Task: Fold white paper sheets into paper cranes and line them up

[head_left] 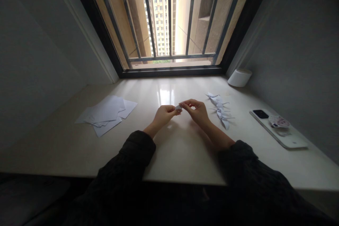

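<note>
A small folded piece of white paper (178,107) is pinched between my two hands above the middle of the white sill. My left hand (166,113) is closed on its left side, thumb toward me. With thumb and fingertips my right hand (195,109) grips its right end. Fingers cover much of the paper, so its exact shape is hard to make out. Just right of my right hand stands a row of several folded paper cranes (219,107), close together. To the left lies a loose pile of white paper sheets (107,110).
A white phone (284,132) with a cartoon grip on its back lies at the right. In the far right corner stands a white cylindrical container (239,78). Beyond the sill (182,162) is a barred window (169,24). Walls rise on both sides.
</note>
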### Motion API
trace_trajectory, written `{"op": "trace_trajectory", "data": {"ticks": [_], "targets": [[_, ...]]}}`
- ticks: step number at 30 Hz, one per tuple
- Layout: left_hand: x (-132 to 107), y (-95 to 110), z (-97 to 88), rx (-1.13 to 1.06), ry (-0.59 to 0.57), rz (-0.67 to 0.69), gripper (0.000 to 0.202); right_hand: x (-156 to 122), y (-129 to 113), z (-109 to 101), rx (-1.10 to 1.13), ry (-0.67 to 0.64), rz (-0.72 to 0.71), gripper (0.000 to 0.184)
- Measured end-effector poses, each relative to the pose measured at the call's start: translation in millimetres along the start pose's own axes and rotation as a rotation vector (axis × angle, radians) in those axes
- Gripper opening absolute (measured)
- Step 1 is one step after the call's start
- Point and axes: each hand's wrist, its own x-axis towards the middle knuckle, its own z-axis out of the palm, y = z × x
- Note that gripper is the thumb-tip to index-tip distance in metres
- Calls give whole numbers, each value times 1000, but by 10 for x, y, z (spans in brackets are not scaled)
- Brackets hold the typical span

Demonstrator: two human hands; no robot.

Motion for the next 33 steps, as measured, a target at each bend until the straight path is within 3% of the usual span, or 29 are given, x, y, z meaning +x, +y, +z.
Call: {"op": "trace_trajectory", "data": {"ticks": [6,13,20,27,33], "targets": [[21,-45,-14,58,-34,6,33,-21,-57,-28,-165,60,-137,13],[46,-56,-35,-116,-9,-153,37,-20,-67,-2,-57,115,-1,22],[44,-51,-8,-97,-22,-163,37,-49,-138,-6,-77,163,-121,13],[39,-33,-13,-25,-31,-156,43,-45,-145,2,-87,152,-128,13],[35,-38,-29,-21,-124,-125,42,-17,-95,20,59,69,6,21]]}}
